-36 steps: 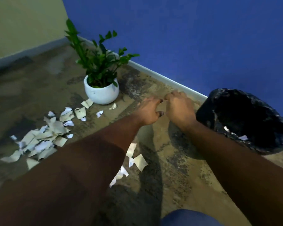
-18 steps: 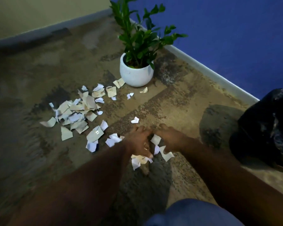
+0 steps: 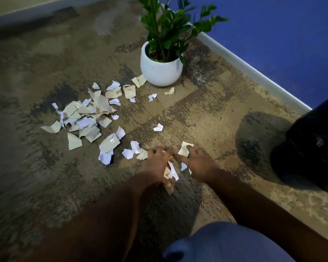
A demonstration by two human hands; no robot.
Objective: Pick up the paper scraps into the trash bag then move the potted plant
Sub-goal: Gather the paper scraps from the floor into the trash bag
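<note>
Torn white and beige paper scraps (image 3: 87, 118) lie in a loose heap on the carpet, with stray pieces trailing toward a green plant in a round white pot (image 3: 160, 70). A black trash bag (image 3: 311, 148) stands at the right edge, its mouth out of view. My left hand (image 3: 157, 163) and my right hand (image 3: 195, 161) rest side by side on the floor, fingers spread over a small cluster of scraps (image 3: 171, 172). The right fingertips press a beige scrap (image 3: 185, 148). Nothing is lifted off the carpet.
A blue wall with a white baseboard (image 3: 254, 72) runs behind the pot and the bag. A beige wall closes the far left corner. My knee in grey cloth (image 3: 225, 242) shows at the bottom. Mottled brown carpet (image 3: 45, 53) stretches to the left.
Both hands came down from beside the trash bag to the floor and spread over the small cluster of scraps. The view swung left, and the bag slid to the right edge.
</note>
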